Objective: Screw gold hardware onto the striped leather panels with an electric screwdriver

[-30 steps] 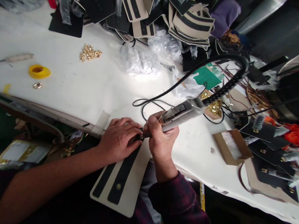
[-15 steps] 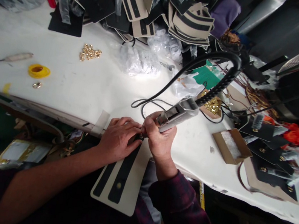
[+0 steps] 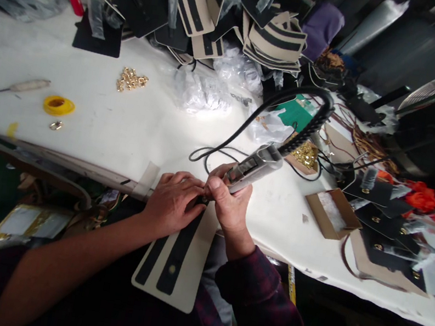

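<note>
My right hand [image 3: 230, 201] is wrapped round a silver electric screwdriver [image 3: 256, 168], its lower end pointing down toward the table's front edge. A black cord with a coiled section rises from the top of the tool. My left hand [image 3: 173, 203] is closed over the upper part of a beige panel with black stripes [image 3: 195, 259]; the thumb and fingertips meet beside the tool's tip. A small metal fitting partly shows between the hands, but the contact point is hidden by fingers. The panel slopes from the table edge down over my lap, with one round metal dot on a stripe.
Gold-coloured fittings [image 3: 131, 80] lie in a heap, with a yellow tape roll [image 3: 58, 106] and an awl-like tool [image 3: 22, 86] to the left. Striped panels [image 3: 277, 39] are piled behind. An open cardboard box [image 3: 330, 212] and black pieces [image 3: 383, 221] lie at right.
The screwdriver and its cord have shifted slightly left and downward, with a small change of the camera's view. Both hands keep their hold on the panel and the tool.
</note>
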Demonstrator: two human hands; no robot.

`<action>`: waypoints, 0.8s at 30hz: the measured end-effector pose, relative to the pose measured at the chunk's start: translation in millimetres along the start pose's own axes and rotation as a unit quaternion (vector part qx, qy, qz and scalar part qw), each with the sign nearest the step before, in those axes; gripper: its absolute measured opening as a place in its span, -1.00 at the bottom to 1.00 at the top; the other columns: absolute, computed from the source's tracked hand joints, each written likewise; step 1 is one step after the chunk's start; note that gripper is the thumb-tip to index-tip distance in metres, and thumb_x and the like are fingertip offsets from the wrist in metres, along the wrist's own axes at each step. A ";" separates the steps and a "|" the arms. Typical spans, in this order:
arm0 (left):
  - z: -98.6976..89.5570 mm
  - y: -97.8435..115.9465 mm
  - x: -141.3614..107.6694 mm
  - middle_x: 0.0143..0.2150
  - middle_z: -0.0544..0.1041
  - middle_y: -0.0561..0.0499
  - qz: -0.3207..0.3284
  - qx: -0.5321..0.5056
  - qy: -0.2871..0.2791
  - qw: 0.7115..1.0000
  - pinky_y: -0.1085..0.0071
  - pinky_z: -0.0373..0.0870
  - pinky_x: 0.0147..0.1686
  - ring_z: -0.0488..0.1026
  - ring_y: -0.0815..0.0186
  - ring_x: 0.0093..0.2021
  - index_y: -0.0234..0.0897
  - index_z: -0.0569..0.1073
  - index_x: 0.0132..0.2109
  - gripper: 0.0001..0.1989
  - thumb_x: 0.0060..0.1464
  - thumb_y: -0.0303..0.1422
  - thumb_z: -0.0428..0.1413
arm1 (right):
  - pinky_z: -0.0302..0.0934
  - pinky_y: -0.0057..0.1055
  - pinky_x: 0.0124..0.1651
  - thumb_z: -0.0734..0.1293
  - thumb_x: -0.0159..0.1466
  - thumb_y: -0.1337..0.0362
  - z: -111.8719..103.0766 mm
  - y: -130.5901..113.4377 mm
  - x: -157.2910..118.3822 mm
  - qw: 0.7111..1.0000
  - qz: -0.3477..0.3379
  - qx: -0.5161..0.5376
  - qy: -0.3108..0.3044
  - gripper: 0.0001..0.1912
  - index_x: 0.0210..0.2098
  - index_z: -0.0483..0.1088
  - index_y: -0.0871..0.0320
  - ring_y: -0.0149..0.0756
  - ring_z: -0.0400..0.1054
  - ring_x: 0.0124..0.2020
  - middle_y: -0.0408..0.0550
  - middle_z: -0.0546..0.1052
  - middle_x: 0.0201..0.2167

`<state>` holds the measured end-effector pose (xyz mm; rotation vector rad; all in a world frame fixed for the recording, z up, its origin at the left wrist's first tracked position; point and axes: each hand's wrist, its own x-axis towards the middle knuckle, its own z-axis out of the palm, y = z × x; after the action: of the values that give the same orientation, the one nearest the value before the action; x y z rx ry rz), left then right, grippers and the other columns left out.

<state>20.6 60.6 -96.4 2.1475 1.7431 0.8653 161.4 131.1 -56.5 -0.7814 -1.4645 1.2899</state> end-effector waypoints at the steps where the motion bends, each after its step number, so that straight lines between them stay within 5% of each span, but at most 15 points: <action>1: 0.0 0.0 0.1 0.22 0.60 -0.03 0.000 -0.001 0.000 1.000 -0.05 0.28 0.13 0.39 -0.01 0.26 -0.09 0.54 0.15 -0.66 0.25 -0.28 0.22 | 0.22 -0.40 -0.46 0.52 0.23 0.09 0.3 -0.6 -0.1 1.000 -0.002 -0.002 -0.002 -0.62 -0.52 0.34 0.12 -0.36 0.32 -0.52 -0.17 0.40 -0.55; 9: -0.5 -0.5 0.4 0.15 0.64 0.01 0.000 -0.002 -0.003 1.000 -0.03 0.26 0.14 0.39 -0.01 0.25 -0.08 0.56 0.07 -0.73 0.24 -0.26 0.24 | 0.19 -0.41 -0.49 0.46 0.27 0.04 5.5 -8.1 0.7 0.997 0.032 -0.063 0.040 -0.64 -0.48 0.35 0.12 -0.41 0.19 -0.61 -0.25 0.32 -0.65; 18: -0.2 -0.4 -0.5 0.22 0.60 -0.07 0.008 0.021 0.004 1.000 -0.04 0.29 0.12 0.41 -0.02 0.24 -0.11 0.54 0.11 -0.71 0.26 -0.27 0.21 | 0.16 -0.44 -0.51 0.55 0.15 -0.14 6.6 -18.3 2.3 0.999 0.033 -0.023 -0.001 -0.46 -0.55 0.33 0.13 -0.40 0.25 -0.54 -0.18 0.39 -0.59; 24: 3.7 -3.5 -1.3 0.33 0.51 -0.12 0.007 0.047 0.012 0.999 -0.06 0.32 0.17 0.38 -0.04 0.29 -0.12 0.50 0.16 -0.63 0.24 -0.22 0.24 | 0.25 -0.41 -0.36 0.52 0.19 -0.16 -26.8 -39.7 19.7 0.974 0.019 -0.189 0.122 -0.51 -0.32 0.50 0.16 -0.34 0.31 -0.47 -0.16 0.49 -0.49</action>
<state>19.7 61.0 -101.6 2.2201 1.8160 0.8335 186.4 149.0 -14.8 -1.1774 -1.5161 0.9118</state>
